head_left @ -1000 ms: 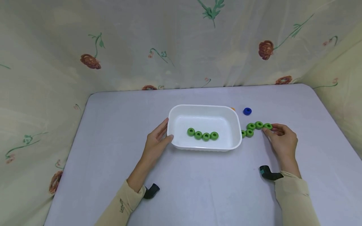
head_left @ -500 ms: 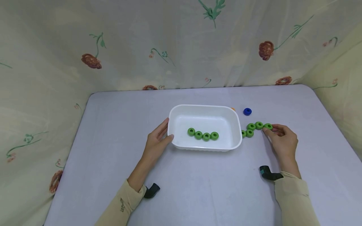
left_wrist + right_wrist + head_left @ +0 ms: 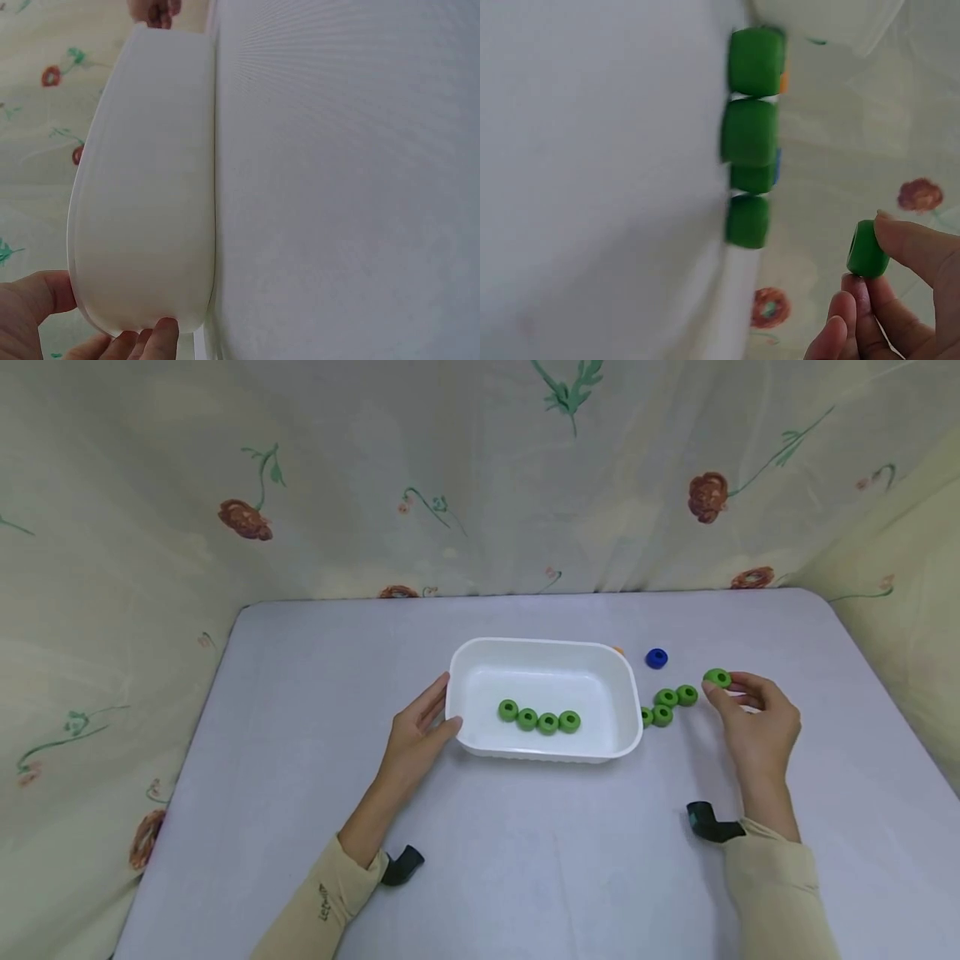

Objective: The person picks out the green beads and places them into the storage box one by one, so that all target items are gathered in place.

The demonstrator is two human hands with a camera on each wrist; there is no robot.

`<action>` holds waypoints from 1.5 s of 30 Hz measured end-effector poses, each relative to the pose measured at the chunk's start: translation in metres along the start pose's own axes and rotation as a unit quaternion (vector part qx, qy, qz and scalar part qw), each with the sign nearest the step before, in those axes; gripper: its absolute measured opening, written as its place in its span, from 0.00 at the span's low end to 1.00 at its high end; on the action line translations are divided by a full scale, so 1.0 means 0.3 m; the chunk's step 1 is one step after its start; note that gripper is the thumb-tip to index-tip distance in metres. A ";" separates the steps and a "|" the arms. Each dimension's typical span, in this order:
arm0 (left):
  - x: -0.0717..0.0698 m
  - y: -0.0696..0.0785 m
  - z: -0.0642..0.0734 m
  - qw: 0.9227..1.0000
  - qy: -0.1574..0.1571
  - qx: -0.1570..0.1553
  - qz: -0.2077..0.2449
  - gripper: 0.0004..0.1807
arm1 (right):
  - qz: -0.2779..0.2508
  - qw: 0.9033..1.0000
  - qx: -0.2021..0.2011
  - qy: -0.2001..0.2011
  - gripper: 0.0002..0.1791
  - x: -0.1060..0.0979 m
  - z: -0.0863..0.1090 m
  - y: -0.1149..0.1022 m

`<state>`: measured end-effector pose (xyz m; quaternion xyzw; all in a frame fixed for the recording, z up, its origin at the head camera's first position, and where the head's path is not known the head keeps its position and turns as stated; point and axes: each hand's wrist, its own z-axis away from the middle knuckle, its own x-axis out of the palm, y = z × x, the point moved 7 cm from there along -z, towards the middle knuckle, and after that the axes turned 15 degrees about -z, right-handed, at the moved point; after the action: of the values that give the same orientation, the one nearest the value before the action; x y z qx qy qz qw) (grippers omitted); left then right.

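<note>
The white plastic tray [image 3: 540, 677] stands mid-table in the head view, with several green beads [image 3: 548, 723] lying in a curved row inside. My left hand [image 3: 412, 739] grips the tray's left end; the left wrist view shows its thumb at the rim and fingertips against the outer wall. To the right, my right hand [image 3: 763, 722] pinches one green bead [image 3: 868, 251] between thumb and fingers, raised above the table. Several other green beads [image 3: 667, 697] lie between that hand and the tray's right end, one partly hidden by the tray.
Behind the loose green beads lies a blue bead [image 3: 656, 658]. A small orange piece [image 3: 618, 650] peeks out past the tray's back right corner, mostly hidden. Flowered curtain [image 3: 480, 485] hangs along the far edge and sides of the light-coloured table [image 3: 337, 660].
My right hand has lifted the end green bead of the loose group off the table, up and slightly back. My left hand and the tray have stayed put.
</note>
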<state>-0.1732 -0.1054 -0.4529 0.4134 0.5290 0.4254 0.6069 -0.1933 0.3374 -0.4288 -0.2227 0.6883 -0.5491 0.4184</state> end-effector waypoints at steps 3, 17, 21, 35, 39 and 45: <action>-0.001 0.004 -0.001 1.000 -0.001 0.002 0.000 0.35 | -0.004 0.999 -0.038 -0.004 0.26 0.017 0.024 -0.064; 0.002 -0.001 -0.003 1.000 -0.001 0.000 0.001 0.34 | -0.011 0.994 -0.086 -0.069 0.23 0.169 0.125 -0.206; 0.002 0.004 -0.001 1.000 0.002 -0.001 0.000 0.34 | -0.017 0.993 -0.085 -0.081 0.23 0.194 0.139 -0.235; -0.001 0.004 -0.002 1.000 0.005 -0.006 0.002 0.35 | -0.035 0.977 -0.141 -0.153 0.20 0.344 0.219 -0.297; -0.001 0.002 -0.002 1.000 0.006 -0.007 0.004 0.35 | -0.032 0.971 -0.151 -0.182 0.20 0.401 0.246 -0.303; 0.002 0.000 -0.004 1.000 0.006 -0.005 0.002 0.35 | -0.033 0.964 -0.153 -0.217 0.19 0.466 0.282 -0.291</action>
<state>-0.1742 -0.1048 -0.4532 0.4093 0.5297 0.4314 0.6049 -0.2142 0.1562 -0.3970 -0.4206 0.6490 -0.3895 0.5002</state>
